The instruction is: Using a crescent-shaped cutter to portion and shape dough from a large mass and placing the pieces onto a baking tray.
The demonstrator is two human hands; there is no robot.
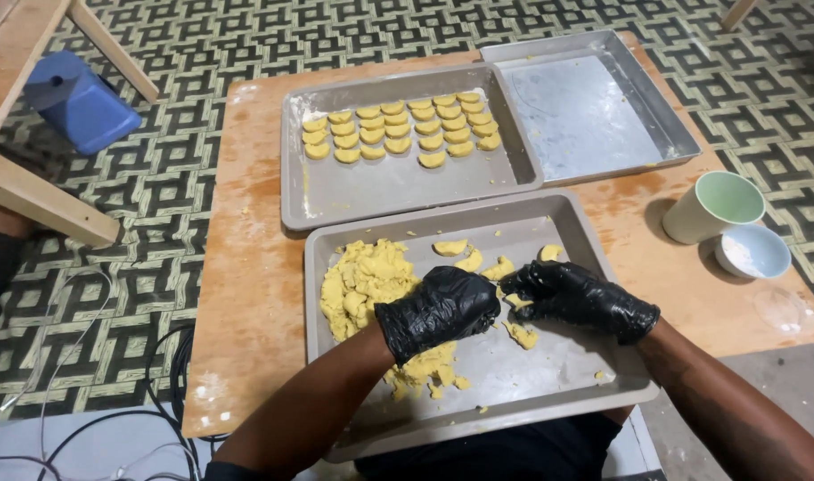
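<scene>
Together, both gloved hands work over the near tray (pixel 594 374): left hand (pixel 438 312) fisted on yellow dough (pixel 364 283), right hand (pixel 578 296) fingers pinching a small piece (pixel 516 301), likely shaping it for the far tray (pixel 380 191).

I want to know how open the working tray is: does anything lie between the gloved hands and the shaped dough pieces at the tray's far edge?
Nothing visible does. The left hand and right hand sit close behind the shaped pieces, with only bare tray between. The dough heap lies off to the left.
</scene>
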